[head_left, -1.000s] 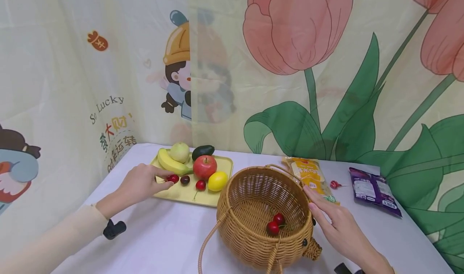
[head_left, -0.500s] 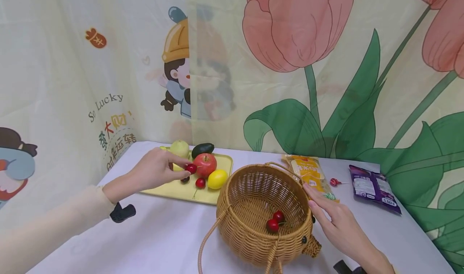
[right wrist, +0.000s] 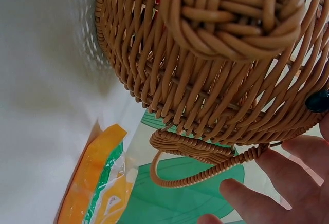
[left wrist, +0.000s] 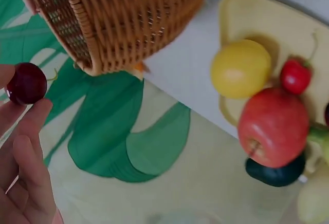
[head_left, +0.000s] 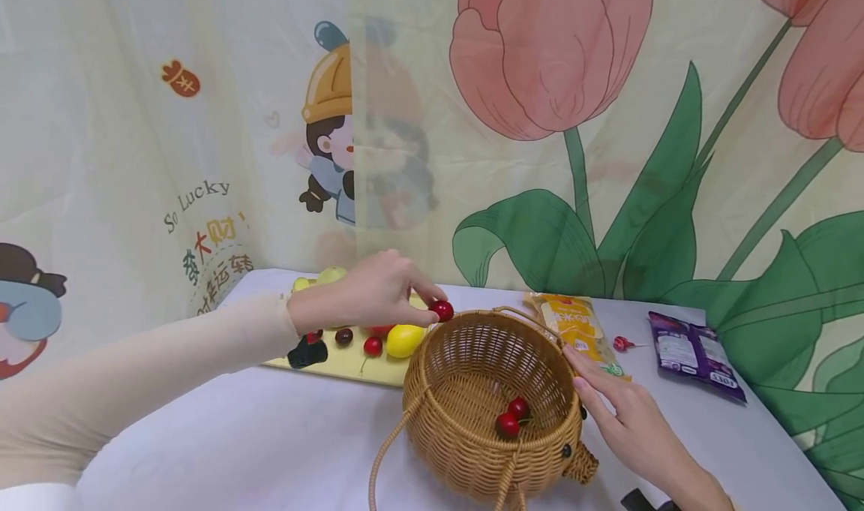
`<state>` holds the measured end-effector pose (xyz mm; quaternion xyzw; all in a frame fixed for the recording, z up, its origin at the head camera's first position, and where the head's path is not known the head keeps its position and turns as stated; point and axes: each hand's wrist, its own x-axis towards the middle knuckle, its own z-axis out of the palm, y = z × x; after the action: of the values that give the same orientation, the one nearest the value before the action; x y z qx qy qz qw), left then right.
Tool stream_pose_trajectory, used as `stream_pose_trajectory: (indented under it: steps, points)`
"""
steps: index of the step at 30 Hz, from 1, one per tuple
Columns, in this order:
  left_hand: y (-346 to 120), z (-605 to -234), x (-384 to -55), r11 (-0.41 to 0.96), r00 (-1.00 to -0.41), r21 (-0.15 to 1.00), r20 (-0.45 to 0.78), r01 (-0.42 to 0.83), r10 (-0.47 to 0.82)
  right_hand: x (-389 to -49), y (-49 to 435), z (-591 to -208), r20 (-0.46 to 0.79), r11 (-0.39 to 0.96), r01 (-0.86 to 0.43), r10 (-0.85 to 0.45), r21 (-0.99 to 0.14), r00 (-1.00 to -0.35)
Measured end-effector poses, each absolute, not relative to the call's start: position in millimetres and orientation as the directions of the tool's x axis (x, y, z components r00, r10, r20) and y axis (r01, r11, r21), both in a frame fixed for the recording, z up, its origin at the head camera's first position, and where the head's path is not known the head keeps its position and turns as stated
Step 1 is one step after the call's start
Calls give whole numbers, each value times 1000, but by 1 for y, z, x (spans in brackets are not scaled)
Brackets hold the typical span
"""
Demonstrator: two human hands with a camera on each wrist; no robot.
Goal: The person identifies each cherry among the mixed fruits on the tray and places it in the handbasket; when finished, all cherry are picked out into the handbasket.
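Left hand (head_left: 374,293), frame centre, grip pinching a cherry (head_left: 442,311), right hand (head_left: 633,417), lower right, grip relaxed, resting on a wicker basket (head_left: 459,447).

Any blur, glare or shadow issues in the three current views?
Head: lighting fairly even, with a soft shadow on the table beneath the left sleeve; left wrist: the apple and lemon look slightly soft; right wrist: the weave of the basket reads clearly, with dull grey shading on the table beside it; no strong glare in any view.
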<state>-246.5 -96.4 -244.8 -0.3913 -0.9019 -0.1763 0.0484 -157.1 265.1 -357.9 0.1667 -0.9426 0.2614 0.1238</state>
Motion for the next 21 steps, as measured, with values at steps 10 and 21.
stream_pose_trajectory:
  steps: [10,21]
  points:
    - [-29,-261,-258,529,-556,216,88,821,827,-157,266,-360,336,806,-391,-255,-443,-907]
    - [16,-272,-263,468,-470,152,-21,871,882,-157,265,-359,351,810,-396,-254,-433,-901]
